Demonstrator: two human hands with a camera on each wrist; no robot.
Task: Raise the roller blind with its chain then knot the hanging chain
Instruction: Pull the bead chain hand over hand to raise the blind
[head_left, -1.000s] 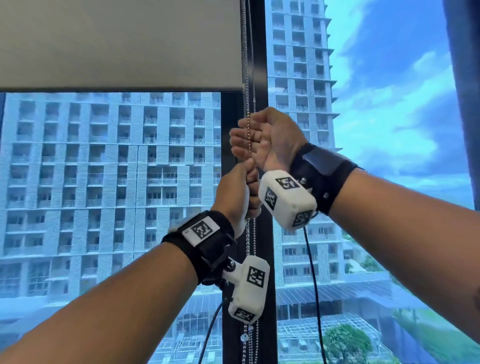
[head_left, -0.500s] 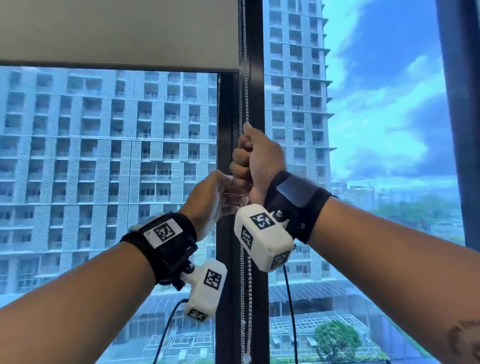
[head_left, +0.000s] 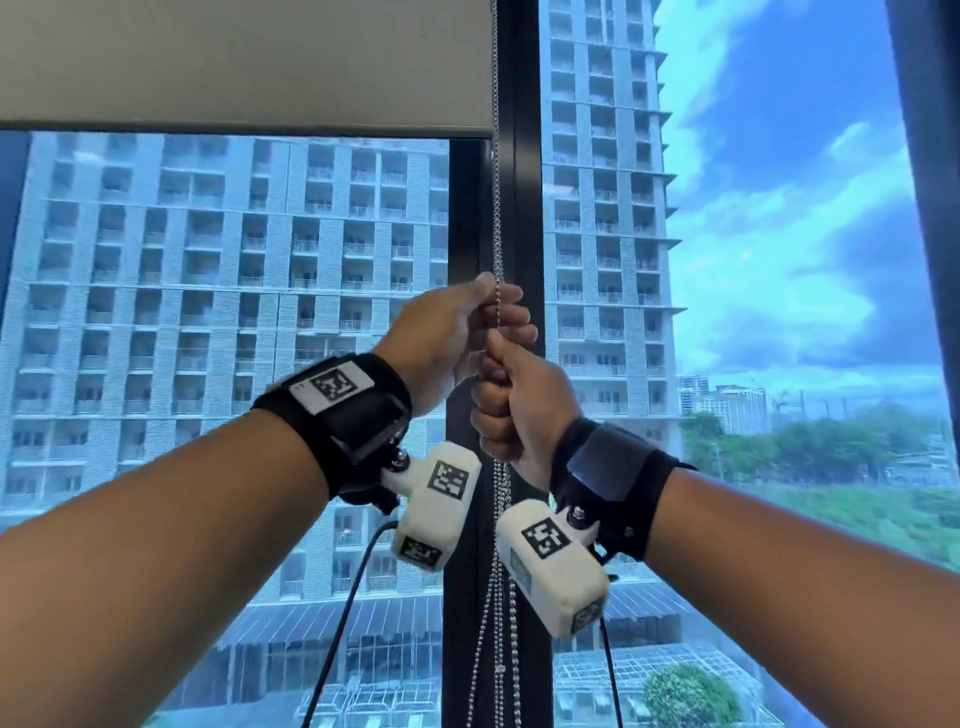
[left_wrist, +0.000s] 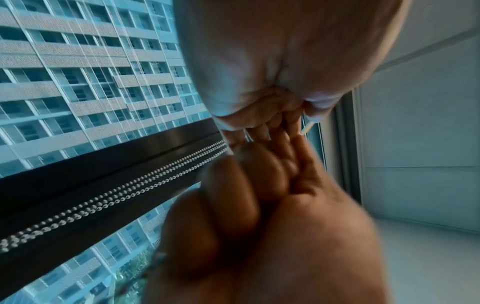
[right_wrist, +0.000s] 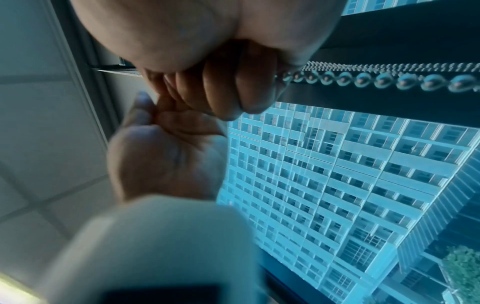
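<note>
Both hands are up at the window, one stacked on the other. The right hand (head_left: 519, 410) sits lower, fist wrapped tight round the bead chain (head_left: 497, 218); the left hand (head_left: 447, 343) is just above, touching it, fingers curled about the same chain. Loose strands dangle below along the dark window frame (head_left: 524, 156). Beyond, the roller blind (head_left: 244, 62) covers only the top of the glass.

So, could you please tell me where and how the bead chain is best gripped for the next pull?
Grip the taut bead chain just above the left hand, coming from the room side: it hangs straight against the dark window frame, so fingers must curl around it.
</note>
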